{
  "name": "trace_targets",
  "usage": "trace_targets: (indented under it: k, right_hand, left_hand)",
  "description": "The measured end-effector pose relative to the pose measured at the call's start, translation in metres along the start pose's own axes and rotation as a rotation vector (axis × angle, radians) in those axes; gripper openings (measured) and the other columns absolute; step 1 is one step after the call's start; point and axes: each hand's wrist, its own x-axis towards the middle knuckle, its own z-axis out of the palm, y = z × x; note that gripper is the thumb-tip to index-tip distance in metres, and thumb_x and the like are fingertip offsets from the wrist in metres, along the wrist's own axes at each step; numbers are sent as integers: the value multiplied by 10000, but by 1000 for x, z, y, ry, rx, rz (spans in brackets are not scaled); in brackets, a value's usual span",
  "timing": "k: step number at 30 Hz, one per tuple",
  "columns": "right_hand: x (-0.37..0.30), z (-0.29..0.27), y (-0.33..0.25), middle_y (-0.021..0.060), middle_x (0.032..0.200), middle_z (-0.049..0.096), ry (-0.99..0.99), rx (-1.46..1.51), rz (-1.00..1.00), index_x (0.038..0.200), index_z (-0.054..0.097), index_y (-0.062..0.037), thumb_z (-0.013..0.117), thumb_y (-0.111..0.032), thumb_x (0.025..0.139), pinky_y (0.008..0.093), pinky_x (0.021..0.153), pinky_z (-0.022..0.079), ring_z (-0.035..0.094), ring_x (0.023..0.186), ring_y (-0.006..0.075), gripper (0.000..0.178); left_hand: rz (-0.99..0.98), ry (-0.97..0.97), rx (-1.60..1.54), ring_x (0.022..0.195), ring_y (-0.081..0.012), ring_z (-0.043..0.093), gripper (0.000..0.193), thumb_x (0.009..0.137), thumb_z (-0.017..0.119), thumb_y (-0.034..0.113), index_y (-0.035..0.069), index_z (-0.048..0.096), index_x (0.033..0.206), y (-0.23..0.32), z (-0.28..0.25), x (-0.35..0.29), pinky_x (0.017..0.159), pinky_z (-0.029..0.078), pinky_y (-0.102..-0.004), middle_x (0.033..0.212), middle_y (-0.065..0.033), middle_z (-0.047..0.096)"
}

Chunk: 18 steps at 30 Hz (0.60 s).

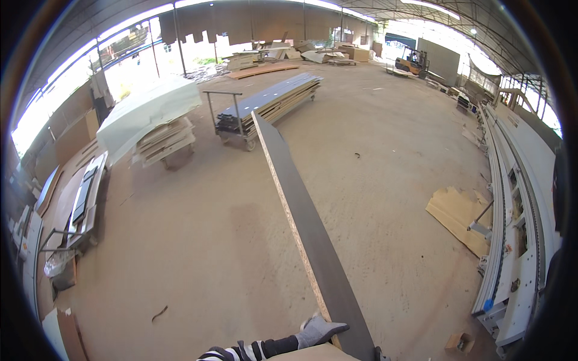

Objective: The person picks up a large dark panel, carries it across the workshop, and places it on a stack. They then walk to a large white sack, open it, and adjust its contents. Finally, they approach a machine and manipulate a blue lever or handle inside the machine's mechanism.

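If the grey-gloved left hand (318, 331), fingers closed on the long, dark-faced chipboard plank (306, 225), slips, that plank could twist loose; I cannot tell the mostly cropped right hand's (379, 354) grip.

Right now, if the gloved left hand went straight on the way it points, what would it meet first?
The dark-faced particleboard panel, which the left hand already touches; beyond, perhaps the long white machine, though depth is unclear.
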Motion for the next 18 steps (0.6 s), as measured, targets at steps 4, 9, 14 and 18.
trace_targets:
  k: [4, 9, 14, 18]
  right_hand:
    - [106, -13, -89, 293, 993, 611, -15, 21, -38, 1002, 615, 95, 442, -723, 757, 384, 848, 451, 591, 976, 382, 872]
    - [221, -68, -212, 297, 996, 609, -31, 39, -62, 1003, 614, 98, 439, -724, 757, 384, 852, 449, 588, 982, 384, 876]
    - [325, -118, -308, 300, 1000, 606, -33, -16, -95, 1004, 613, 100, 436, -726, 758, 384, 856, 447, 585, 988, 387, 880]
    - [418, -150, -383, 303, 1003, 604, -14, -55, -93, 1004, 613, 102, 433, -727, 758, 384, 859, 445, 583, 993, 389, 883]
  left_hand:
    - [-65, 1, -66, 939, -208, 615, 507, 758, 699, 349, -66, 619, 1037, 58, -30, 116, 796, 489, -291, 999, -148, 653]
    - [31, -97, 133, 943, -198, 611, 410, 790, 677, 280, -18, 625, 1066, 168, -70, 246, 821, 478, -274, 1019, -128, 654]
    - [56, -193, 164, 946, -225, 618, 456, 773, 667, 371, -14, 642, 1016, 206, -98, 384, 814, 478, -289, 989, -138, 662]
    - [234, -246, 247, 831, -269, 644, 456, 770, 640, 428, 15, 664, 961, 224, -132, 524, 736, 497, -319, 885, -158, 669]
